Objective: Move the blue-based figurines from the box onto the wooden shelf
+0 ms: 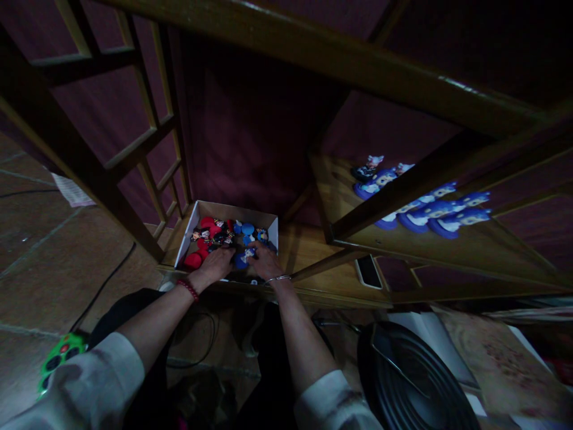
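Note:
A white cardboard box stands on the low wooden shelf, with red-based figurines at its left and blue ones at its right. My left hand reaches over the box's front edge among the dark and red figurines, its fingers bent; what they hold, if anything, is hidden. Inside the box at the right, my right hand has its thumb and fingers on a blue figurine. Several blue-based figurines stand in rows on the raised shelf at the right.
A phone lies on the lower shelf. Wooden lattice rises at the left, and a wooden beam crosses before the raised shelf. A round black ribbed object is at the lower right, a green object at the lower left.

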`<state>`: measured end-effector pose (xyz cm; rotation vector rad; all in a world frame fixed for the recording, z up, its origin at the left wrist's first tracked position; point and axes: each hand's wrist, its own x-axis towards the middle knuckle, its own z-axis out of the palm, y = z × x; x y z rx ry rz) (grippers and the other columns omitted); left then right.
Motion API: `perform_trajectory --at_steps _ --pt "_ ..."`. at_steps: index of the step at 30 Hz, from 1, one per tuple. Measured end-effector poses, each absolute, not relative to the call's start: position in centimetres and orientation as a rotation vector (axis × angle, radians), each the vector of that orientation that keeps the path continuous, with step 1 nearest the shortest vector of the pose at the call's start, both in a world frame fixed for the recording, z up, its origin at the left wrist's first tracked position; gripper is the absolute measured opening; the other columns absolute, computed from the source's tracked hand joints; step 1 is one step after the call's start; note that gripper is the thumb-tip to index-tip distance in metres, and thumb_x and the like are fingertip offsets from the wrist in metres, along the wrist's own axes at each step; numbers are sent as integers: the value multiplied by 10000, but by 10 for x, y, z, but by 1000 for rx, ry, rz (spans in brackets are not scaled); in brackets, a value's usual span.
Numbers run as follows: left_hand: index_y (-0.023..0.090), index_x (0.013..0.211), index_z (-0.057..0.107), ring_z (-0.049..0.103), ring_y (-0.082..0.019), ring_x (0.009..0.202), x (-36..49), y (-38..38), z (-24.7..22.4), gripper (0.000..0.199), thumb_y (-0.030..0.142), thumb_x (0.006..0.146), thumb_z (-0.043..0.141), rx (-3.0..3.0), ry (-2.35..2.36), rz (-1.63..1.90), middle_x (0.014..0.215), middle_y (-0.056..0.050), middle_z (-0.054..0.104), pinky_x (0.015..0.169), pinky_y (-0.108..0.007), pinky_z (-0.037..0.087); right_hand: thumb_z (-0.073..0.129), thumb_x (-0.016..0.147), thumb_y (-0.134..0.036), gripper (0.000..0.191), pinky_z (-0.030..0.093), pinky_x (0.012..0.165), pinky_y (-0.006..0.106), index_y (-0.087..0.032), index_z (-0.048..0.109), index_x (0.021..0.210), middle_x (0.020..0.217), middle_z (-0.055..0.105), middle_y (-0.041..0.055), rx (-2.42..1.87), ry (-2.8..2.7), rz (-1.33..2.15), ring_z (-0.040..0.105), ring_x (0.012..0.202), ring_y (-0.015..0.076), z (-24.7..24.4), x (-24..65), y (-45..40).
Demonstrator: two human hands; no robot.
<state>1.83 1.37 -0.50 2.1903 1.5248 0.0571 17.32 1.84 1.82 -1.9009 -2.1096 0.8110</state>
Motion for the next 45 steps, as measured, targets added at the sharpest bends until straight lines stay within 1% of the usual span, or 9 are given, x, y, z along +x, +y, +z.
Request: perform_trajectory --at_steps 4,12,18,22,24,28,32,37,45 --pt "153 959 507 577 -208 812 21 13 -3 275 135 686 474 2192 1564 11 936 -106 577 653 -276 429 518 697 -223 338 377 648 210 -224 511 1035 809 606 -2 -1895 -2154 798 537 703 117 14 173 18" --pt "134 986 500 558 -209 893 26 14 1 320 112 667 481 2117 1582 24 988 -128 567 725 -282 423 499 720 -242 324 389 682 220 -230 501 1044 890 613 4 -1970 -2178 794 553 769 126 16 172 18" --pt "166 920 533 567 -170 832 27 18 -7 266 150 656 499 1925 1550 277 878 -55 617 708 -245 413 467 735 -217 348 401 674 242 -196 473 1083 875 618 45 -2077 -2101 835 567 763 151 19 175 19" --pt "160 838 560 568 -147 749 31 19 -11 212 200 630 547 1665 1507 438 780 -21 625 648 -221 420 467 735 -198 341 407 662 221 -204 461 1076 788 616 21 -2066 -2037 902 575 723 129 14 178 20" --pt "153 803 564 566 -134 708 33 18 -11 193 182 612 558 1510 1448 505 730 -4 623 612 -208 424 475 731 -195 330 408 649 213 -209 465 1061 773 613 12 -2055 -2013 929 577 701 120 11 180 20" --pt "119 773 566 566 -114 630 36 18 -10 186 91 592 530 1232 1350 590 672 -9 618 574 -205 437 477 728 -189 321 407 643 224 -195 468 1049 769 614 24 -2036 -2017 918 576 692 129 9 181 21" --pt "104 770 562 558 -102 582 37 16 -6 209 47 574 514 1064 1337 627 647 -8 607 559 -217 449 465 730 -188 313 405 662 234 -182 472 1043 831 614 47 -2043 -2041 885 570 740 145 10 180 21" --pt "98 747 570 561 -101 584 37 13 1 193 43 565 536 956 1241 670 645 -9 608 579 -225 464 475 721 -205 325 402 657 233 -185 473 1045 853 609 48 -2061 -2065 863 566 748 150 12 179 21" --pt "109 737 555 567 -95 585 36 15 -4 191 7 577 526 834 1223 688 632 3 598 609 -238 489 488 713 -219 304 401 618 208 -207 491 1017 809 602 17 -2062 -2037 910 558 704 125 14 179 20"
